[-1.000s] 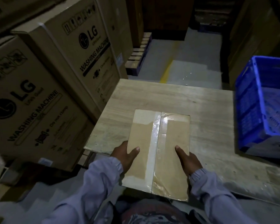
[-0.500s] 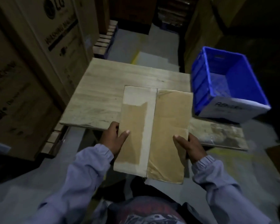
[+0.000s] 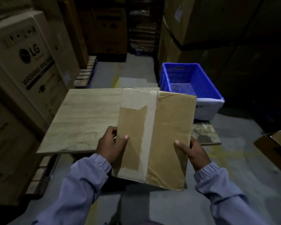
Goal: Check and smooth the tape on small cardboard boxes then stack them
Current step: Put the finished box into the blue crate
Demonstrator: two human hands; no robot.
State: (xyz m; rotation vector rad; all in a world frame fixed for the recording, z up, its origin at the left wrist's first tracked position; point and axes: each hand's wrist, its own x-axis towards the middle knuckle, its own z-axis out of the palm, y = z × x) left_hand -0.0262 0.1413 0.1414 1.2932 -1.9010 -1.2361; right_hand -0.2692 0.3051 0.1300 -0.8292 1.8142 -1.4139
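A small flat cardboard box (image 3: 170, 127) is held up in front of me, above the near edge of the wooden board (image 3: 88, 120). A wide strip of pale tape (image 3: 148, 135) runs down the middle of its top face, with another patch of tape across the far left corner. My left hand (image 3: 110, 145) grips the box's left edge, thumb on top. My right hand (image 3: 191, 153) grips the right edge, thumb also on the top face. The fingers under the box are hidden.
A blue plastic crate (image 3: 190, 83) stands on the floor at the right, beyond the board. Large LG washing machine cartons (image 3: 28, 65) are stacked on pallets at the left. Dark stacked cartons rise at the right and back. An open carton (image 3: 276, 146) lies at the far right.
The box has come up off the board and toward me, held by both hands throughout. My view has swung right, bringing the blue crate fully into sight.
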